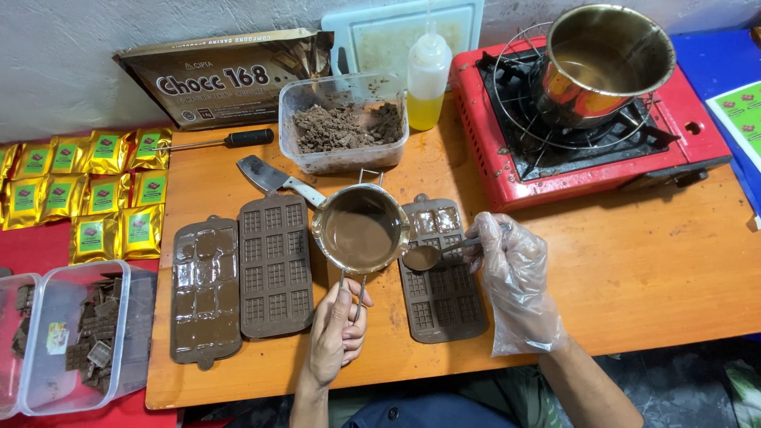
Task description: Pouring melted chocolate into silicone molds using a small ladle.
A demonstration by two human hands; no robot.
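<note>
The left hand comes up from the near table edge, bare, its fingers curled tight around the wire handle of a small metal pot of melted chocolate, which it holds just above the wooden table. The right hand, in a loose clear plastic glove, reaches in from the right with the wrist bent leftward; its fingers pinch the handle of a spoon, whose chocolate-filled bowl sits just beside the pot's rim. Under the spoon lies a brown bar mould, only its far cavities filled. Left of the pot lie two more brown moulds side by side, the outer one glossy with chocolate. Further back, a knife lies near a clear tub of chocolate crumbs, with a squeeze bottle of yellow liquid beside it. At the far right, a red portable stove carries a steel pot.
</note>
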